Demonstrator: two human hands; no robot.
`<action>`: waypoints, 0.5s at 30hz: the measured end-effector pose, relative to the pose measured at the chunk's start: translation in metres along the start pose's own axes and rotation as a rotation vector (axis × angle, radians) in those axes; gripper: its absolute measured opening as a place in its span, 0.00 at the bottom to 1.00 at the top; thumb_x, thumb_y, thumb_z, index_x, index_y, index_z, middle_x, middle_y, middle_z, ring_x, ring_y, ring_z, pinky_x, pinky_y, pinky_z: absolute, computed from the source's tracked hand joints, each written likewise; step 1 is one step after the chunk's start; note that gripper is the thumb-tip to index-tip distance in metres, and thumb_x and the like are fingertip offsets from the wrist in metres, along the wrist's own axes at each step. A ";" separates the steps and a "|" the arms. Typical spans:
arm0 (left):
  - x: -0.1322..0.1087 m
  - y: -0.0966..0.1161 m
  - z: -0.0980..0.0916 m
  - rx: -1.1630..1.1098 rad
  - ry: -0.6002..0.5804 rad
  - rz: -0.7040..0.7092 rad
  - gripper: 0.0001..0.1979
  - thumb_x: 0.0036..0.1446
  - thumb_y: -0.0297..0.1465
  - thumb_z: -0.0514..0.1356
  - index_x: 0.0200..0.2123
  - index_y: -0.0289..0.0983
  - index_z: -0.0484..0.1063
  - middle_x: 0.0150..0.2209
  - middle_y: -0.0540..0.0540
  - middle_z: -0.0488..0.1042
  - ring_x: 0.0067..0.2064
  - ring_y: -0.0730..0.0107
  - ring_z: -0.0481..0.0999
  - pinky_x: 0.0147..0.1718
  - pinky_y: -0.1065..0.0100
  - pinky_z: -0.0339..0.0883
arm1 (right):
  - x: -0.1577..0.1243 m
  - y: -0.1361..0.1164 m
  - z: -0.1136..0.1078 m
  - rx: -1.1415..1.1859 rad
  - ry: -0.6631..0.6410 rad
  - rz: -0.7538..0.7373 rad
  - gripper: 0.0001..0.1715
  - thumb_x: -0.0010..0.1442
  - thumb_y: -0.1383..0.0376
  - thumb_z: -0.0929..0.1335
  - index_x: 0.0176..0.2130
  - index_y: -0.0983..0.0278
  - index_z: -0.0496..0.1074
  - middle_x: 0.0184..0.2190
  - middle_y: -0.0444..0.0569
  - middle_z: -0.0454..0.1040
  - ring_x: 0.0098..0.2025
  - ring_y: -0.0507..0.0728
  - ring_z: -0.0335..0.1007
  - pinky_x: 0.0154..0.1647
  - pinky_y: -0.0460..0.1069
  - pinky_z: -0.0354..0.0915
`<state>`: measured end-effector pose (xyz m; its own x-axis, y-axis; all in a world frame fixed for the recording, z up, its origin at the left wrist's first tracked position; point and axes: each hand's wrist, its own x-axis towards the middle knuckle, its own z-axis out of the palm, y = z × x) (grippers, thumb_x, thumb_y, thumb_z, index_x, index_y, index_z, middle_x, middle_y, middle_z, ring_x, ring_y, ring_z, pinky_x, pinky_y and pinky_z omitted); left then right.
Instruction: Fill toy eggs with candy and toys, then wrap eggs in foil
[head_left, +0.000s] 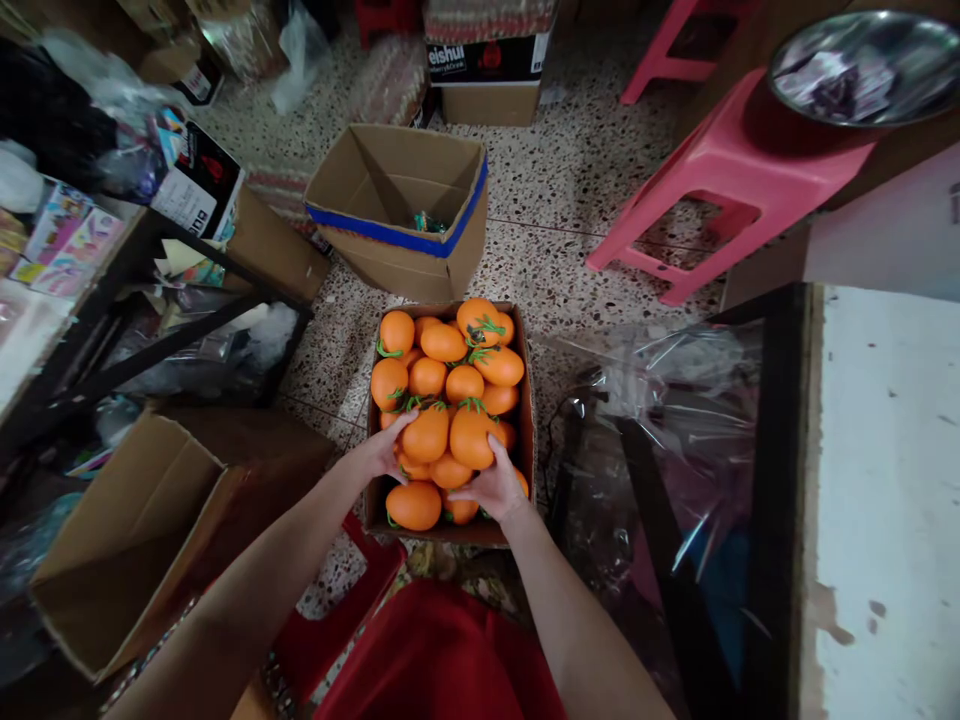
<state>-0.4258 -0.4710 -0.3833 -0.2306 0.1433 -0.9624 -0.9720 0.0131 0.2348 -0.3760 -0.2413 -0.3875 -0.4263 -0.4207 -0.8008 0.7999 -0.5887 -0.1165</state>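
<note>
A cardboard box (pixel 526 420) on the floor in front of me is heaped with several orange plastic fruits with green stems. My left hand (pixel 384 450) curls around one orange fruit (pixel 426 433) at the near left of the pile. My right hand (pixel 495 485) reaches in from the near side, fingers wrapped against another orange fruit (pixel 472 437) beside it. Both hands sit over the near half of the box.
An open cardboard box with a blue tape band (pixel 397 210) stands just beyond. Another open box (pixel 135 540) lies at my left. A pink plastic stool (pixel 720 190) bearing a metal bowl (pixel 870 65) stands far right. Clear plastic wrap (pixel 660 400) and a white tabletop (pixel 885 480) lie right; a cluttered shelf (pixel 112 300) stands left.
</note>
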 end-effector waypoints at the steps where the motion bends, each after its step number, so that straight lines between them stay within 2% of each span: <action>1: 0.001 0.002 0.003 -0.053 -0.026 -0.027 0.43 0.47 0.61 0.58 0.61 0.44 0.62 0.54 0.35 0.74 0.52 0.36 0.74 0.40 0.36 0.70 | 0.002 -0.001 0.000 0.040 -0.024 0.011 0.39 0.57 0.39 0.62 0.57 0.59 0.65 0.53 0.59 0.73 0.52 0.70 0.72 0.46 0.71 0.65; 5: 0.000 -0.006 0.007 -0.112 -0.054 0.018 0.40 0.50 0.59 0.55 0.61 0.45 0.60 0.54 0.40 0.75 0.51 0.42 0.76 0.40 0.42 0.74 | 0.007 0.007 -0.004 0.095 -0.047 -0.010 0.38 0.56 0.39 0.61 0.57 0.56 0.64 0.58 0.56 0.70 0.57 0.70 0.67 0.52 0.74 0.60; 11: -0.013 -0.038 0.001 -0.321 -0.102 0.210 0.34 0.49 0.52 0.62 0.55 0.40 0.68 0.50 0.40 0.77 0.49 0.46 0.77 0.39 0.50 0.77 | 0.005 0.034 -0.004 0.113 -0.072 -0.105 0.34 0.53 0.45 0.67 0.54 0.58 0.65 0.51 0.53 0.74 0.55 0.69 0.69 0.51 0.70 0.63; 13: -0.025 -0.050 0.000 -0.398 -0.050 0.273 0.29 0.46 0.48 0.66 0.48 0.40 0.72 0.44 0.43 0.80 0.44 0.52 0.79 0.39 0.55 0.77 | -0.006 0.047 0.003 0.132 -0.070 -0.164 0.32 0.51 0.48 0.69 0.52 0.58 0.66 0.48 0.50 0.76 0.53 0.67 0.70 0.48 0.65 0.67; 15: -0.038 -0.060 -0.003 -0.473 0.073 0.335 0.23 0.42 0.45 0.68 0.41 0.41 0.75 0.36 0.50 0.82 0.35 0.60 0.80 0.34 0.63 0.77 | -0.018 0.058 0.013 0.153 -0.072 -0.220 0.30 0.49 0.50 0.70 0.49 0.59 0.67 0.45 0.49 0.77 0.50 0.66 0.72 0.44 0.61 0.70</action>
<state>-0.3587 -0.4800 -0.3616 -0.5152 -0.0058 -0.8571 -0.7566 -0.4668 0.4579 -0.3271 -0.2769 -0.3722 -0.6162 -0.3160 -0.7214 0.6141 -0.7663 -0.1889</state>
